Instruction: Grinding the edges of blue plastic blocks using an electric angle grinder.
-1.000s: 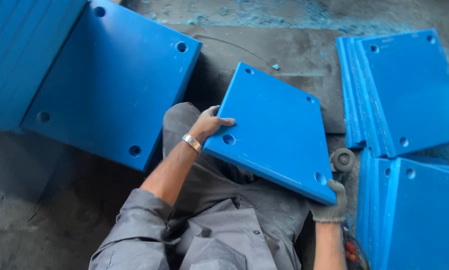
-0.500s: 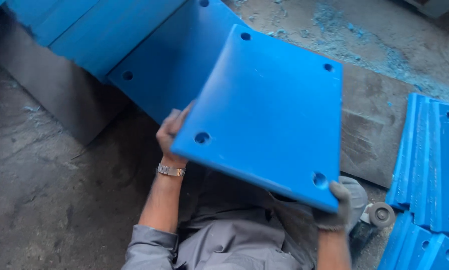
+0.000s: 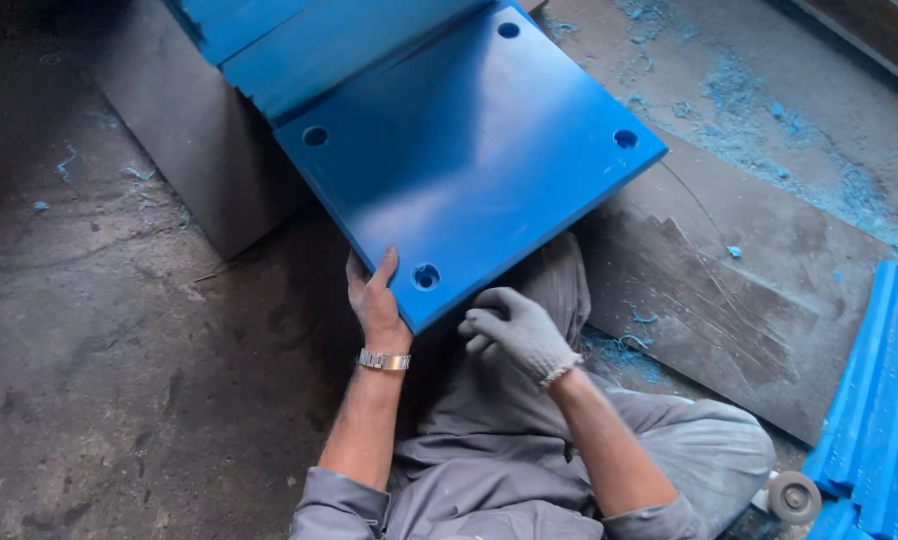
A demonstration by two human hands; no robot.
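I see a square blue plate (image 3: 469,160) filling the upper middle of the frame, turned like a diamond, its nearest corner pointing down toward me and its far corner toward the top edge; each corner has a round hole. My bare left hand (image 3: 374,295) grips the lower left edge, thumb on top. My gloved right hand (image 3: 514,325) sits loosely curled just under the near corner; whether it touches is hard to tell. More blue plates (image 3: 269,40) lean at upper left. The concrete floor (image 3: 99,330) is dusted with blue shavings.
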